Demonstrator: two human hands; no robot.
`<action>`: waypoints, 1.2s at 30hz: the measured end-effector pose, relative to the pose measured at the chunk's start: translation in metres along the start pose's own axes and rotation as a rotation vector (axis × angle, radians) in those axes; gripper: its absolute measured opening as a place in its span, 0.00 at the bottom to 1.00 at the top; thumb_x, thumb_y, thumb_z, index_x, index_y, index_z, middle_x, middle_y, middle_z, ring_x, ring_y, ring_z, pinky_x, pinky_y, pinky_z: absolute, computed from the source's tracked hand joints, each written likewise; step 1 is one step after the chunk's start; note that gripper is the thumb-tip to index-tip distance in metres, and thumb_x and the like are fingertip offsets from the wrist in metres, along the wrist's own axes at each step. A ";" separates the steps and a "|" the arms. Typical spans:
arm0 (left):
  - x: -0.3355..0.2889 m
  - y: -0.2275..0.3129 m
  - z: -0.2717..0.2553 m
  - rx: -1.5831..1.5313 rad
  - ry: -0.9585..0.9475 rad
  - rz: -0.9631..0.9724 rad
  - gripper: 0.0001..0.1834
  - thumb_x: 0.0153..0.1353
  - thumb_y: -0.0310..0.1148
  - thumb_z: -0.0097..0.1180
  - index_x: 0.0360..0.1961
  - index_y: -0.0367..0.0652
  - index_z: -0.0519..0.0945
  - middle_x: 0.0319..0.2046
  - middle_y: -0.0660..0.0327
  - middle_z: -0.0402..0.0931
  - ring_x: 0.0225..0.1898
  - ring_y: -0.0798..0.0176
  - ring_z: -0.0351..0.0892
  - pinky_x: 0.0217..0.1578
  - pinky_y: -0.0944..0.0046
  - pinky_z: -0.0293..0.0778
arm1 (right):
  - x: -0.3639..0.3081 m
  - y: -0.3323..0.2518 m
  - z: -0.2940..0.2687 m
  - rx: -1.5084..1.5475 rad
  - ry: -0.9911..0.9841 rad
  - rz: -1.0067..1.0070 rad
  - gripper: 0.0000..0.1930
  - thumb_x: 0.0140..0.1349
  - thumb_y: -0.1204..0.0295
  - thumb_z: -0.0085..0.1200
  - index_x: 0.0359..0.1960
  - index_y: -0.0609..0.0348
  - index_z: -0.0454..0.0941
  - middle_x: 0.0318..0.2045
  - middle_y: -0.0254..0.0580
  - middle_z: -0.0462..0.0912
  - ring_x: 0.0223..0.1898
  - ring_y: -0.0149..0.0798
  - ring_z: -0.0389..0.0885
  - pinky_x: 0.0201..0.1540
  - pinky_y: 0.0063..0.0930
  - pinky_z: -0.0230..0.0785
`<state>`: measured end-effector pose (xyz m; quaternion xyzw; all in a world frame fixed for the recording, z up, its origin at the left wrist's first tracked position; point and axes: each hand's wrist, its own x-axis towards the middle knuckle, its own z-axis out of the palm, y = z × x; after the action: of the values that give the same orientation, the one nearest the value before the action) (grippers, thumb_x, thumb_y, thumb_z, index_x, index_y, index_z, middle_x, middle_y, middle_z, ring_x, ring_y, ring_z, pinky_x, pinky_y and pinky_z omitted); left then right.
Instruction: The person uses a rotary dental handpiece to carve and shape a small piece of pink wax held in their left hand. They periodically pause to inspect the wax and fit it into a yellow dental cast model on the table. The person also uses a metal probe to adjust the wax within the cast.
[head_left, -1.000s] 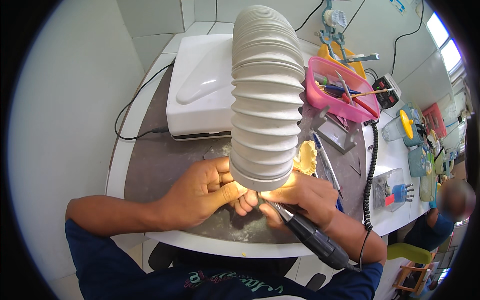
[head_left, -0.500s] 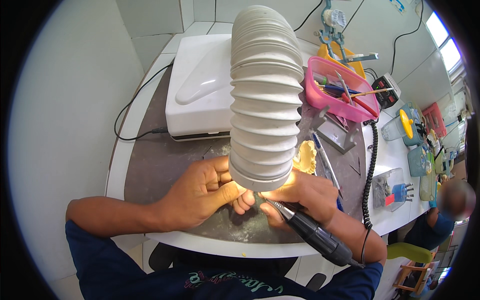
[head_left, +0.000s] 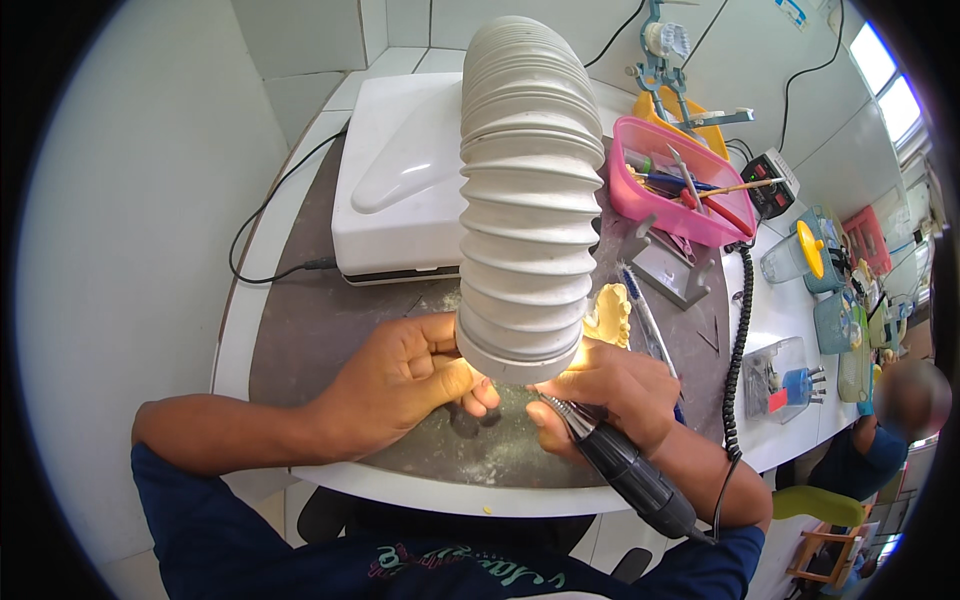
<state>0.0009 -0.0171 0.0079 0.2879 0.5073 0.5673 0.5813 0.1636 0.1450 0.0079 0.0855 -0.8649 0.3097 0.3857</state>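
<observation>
My right hand point(head_left: 622, 392) grips a black rotary handpiece point(head_left: 640, 478) with a silver, coiled-looking neck, its tip angled up and left under the hose mouth. My left hand point(head_left: 400, 388) is closed, thumb against curled fingers, just left of the tip. Whatever it pinches is hidden behind the wide ribbed grey-white hose point(head_left: 528, 240), which hangs between me and the fingertips. Warm light shines on both hands at the hose's lower end. Pale dust point(head_left: 490, 462) is scattered on the brown mat below. A yellowish dental cast point(head_left: 608, 316) lies just beyond my right hand.
Behind the hose stands a white machine point(head_left: 395, 225). To the right are a pink basket point(head_left: 630, 200) of tools, a brush point(head_left: 648, 315), a grey stand point(head_left: 672, 268), a coiled black cord point(head_left: 741, 350) and a clear box point(head_left: 775, 385) of burs. Another person point(head_left: 870, 450) sits far right.
My hands have drawn slightly apart under the hose. The handpiece has shifted a little right and down, its tip away from my left fingers. The left fingertips have curled in slightly.
</observation>
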 end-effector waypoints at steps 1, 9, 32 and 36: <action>-0.001 0.001 0.001 -0.025 0.008 -0.013 0.10 0.66 0.23 0.54 0.47 0.32 0.74 0.36 0.57 0.80 0.36 0.69 0.81 0.40 0.69 0.78 | 0.000 0.000 0.000 -0.004 -0.005 -0.009 0.12 0.45 0.77 0.70 0.33 0.59 0.82 0.19 0.38 0.78 0.19 0.34 0.79 0.22 0.26 0.70; 0.000 0.002 0.001 -0.194 -0.046 -0.067 0.13 0.66 0.22 0.55 0.50 0.31 0.74 0.40 0.54 0.79 0.38 0.66 0.82 0.41 0.68 0.81 | 0.002 -0.005 -0.004 0.027 -0.002 0.014 0.11 0.45 0.78 0.69 0.32 0.59 0.83 0.22 0.38 0.79 0.26 0.37 0.83 0.51 0.43 0.78; 0.000 -0.001 -0.002 -0.179 -0.072 -0.086 0.13 0.67 0.25 0.55 0.50 0.32 0.74 0.37 0.55 0.80 0.38 0.67 0.82 0.41 0.69 0.80 | -0.002 0.002 0.003 0.018 -0.043 -0.035 0.10 0.46 0.76 0.70 0.28 0.59 0.79 0.17 0.36 0.74 0.18 0.35 0.76 0.22 0.27 0.69; 0.000 0.000 -0.001 -0.172 -0.065 -0.092 0.12 0.67 0.25 0.55 0.50 0.32 0.74 0.37 0.55 0.80 0.37 0.67 0.82 0.41 0.69 0.80 | -0.002 0.002 0.003 0.018 -0.045 -0.027 0.11 0.46 0.76 0.70 0.29 0.59 0.79 0.17 0.36 0.73 0.17 0.35 0.75 0.21 0.27 0.69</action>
<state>0.0000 -0.0169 0.0079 0.2317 0.4503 0.5718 0.6454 0.1622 0.1449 0.0044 0.1076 -0.8692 0.3104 0.3696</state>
